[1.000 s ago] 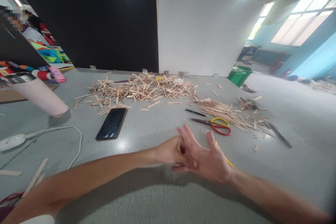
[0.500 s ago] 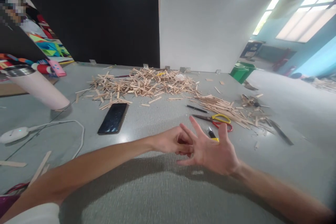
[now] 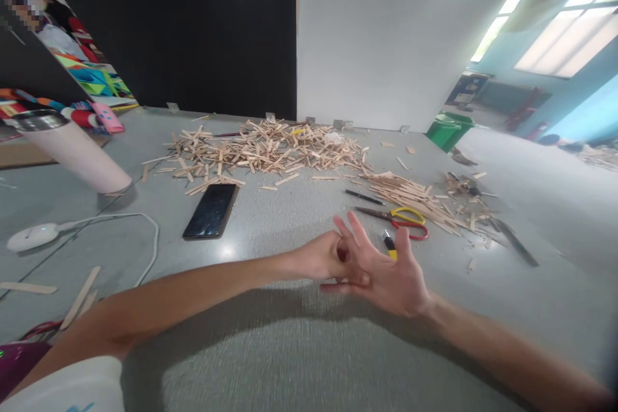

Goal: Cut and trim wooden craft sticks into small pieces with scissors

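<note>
Midway across grey table (image 3: 290, 347), scissors (image 3: 400, 219) lie just beyond my hands, long axis crosswise, blades pointing left. Right hand (image 3: 391, 273) nearer, fingers spread, empty. Left hand (image 3: 321, 257) curled, pinching right fingertips (image 3: 350, 278). Small yellow-black tool (image 3: 389, 244) between.

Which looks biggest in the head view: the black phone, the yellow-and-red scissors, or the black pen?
1. Black flat phone.
2. Yellow-and-red handled scissors, though nearly as long as the phone.
3. Thin black pen, clearly smallest, lying slightly farther away.
</note>
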{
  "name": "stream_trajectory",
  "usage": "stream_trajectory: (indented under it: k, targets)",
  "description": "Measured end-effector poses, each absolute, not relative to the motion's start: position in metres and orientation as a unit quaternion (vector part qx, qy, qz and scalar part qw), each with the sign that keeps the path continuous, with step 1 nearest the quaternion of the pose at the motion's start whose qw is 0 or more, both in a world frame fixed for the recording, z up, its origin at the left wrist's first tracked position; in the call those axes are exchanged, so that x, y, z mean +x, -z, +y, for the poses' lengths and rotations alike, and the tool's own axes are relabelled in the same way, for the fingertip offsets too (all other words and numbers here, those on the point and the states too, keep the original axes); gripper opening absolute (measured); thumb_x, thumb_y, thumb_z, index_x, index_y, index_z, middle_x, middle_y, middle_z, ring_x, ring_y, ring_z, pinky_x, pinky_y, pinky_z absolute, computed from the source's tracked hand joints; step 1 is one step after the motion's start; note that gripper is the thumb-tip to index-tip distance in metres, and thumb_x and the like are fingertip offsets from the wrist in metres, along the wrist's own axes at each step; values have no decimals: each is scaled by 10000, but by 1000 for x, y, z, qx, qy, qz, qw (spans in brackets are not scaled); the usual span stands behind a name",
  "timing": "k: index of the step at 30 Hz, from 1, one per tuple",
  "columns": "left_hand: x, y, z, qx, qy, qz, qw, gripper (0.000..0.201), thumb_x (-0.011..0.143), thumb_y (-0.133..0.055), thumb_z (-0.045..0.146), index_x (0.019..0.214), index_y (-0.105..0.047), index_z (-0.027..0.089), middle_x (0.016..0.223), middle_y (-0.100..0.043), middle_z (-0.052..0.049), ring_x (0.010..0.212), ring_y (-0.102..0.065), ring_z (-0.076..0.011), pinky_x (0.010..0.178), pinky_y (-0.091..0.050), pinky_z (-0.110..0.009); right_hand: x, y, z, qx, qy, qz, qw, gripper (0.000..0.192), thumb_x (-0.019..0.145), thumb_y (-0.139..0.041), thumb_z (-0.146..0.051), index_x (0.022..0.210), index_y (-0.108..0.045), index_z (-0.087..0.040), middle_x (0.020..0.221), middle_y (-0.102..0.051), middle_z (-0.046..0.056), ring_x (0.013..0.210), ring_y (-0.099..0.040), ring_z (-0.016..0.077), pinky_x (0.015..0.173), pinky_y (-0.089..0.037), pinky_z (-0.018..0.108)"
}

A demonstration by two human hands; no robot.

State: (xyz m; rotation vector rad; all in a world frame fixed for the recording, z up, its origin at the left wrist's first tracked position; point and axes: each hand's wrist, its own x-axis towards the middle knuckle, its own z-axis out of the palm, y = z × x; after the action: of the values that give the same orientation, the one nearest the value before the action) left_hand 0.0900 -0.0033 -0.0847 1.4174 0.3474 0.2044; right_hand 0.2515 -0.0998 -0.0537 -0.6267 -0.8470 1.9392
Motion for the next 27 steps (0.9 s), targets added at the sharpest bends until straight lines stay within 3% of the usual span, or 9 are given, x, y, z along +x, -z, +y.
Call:
stream_trajectory:
  k: [3, 8, 12, 16, 22, 25, 27]
  targets:
    - [83, 76, 12, 655, -42, 125, 744, 461, 731, -973, 547, 799, -742, 154, 624, -645, 16, 507, -549, -104, 476, -382, -225, 250, 53, -100, -228, -784, -360, 451, 806, 832, -446, -1007, 1532, -518, -616, 1839, 31, -209, 1373, -499, 319, 1102, -476, 671]
    - [75, 68, 30, 675, 31, 75, 733, 461, 782, -927, 608, 774, -791, 168, 672, -701, -20, 558, -615, -119, 543, -453, -226, 253, 62, -97, -209, -811, -316, 446, 860, 831, -410, -1020, 1574, -478, -593, 1847, -95, -126, 1471, -448, 415, 1057, -479, 720]
    - [74, 70, 30, 675, 16, 75, 734, 491, 817, -893, 635, 805, -791, 155, 703, -683, -24, 597, -585, -113, 591, -462, -234, 258, 63, -93, -211, -817, -304, 442, 874, 829, -463, -1004, 1596, -435, -587, 1845, -128, -82, 1504, -428, 422, 1069, -465, 742]
    - [77, 80, 18, 648, -32, 104, 754, 528, 800, -894, 650, 769, -727, 150, 632, -565, 28, 553, -463, -90, 524, -346, -222, 258, 57, -97, -218, -802, -323, 452, 859, 834, -525, -977, 1595, -431, -590, 1849, -116, -91, 1567, -345, 403, 1113, -435, 728]
    - [85, 90, 4, 623, -51, 125, 770, 499, 699, -961, 585, 735, -705, 159, 603, -536, 41, 493, -378, -70, 466, -238, -226, 253, 51, -105, -212, -810, -325, 440, 837, 818, -565, -969, 1563, -491, -592, 1851, -102, -121, 1365, -550, 312, 1174, -410, 677]
    - [88, 89, -4, 630, -77, 142, 759, 483, 664, -979, 554, 705, -704, 159, 608, -544, 34, 495, -395, -71, 470, -250, -229, 251, 52, -107, -217, -805, -330, 442, 816, 818, -556, -973, 1549, -489, -616, 1849, -51, -156, 1147, -624, 228, 1162, -443, 654]
    - [90, 86, -8, 641, -107, 169, 741, 491, 602, -1006, 542, 688, -714, 157, 618, -570, 20, 520, -463, -94, 484, -295, -232, 249, 54, -109, -227, -800, -333, 444, 832, 808, -542, -988, 1555, -464, -629, 1845, -37, -176, 1127, -619, 221, 1163, -449, 636]
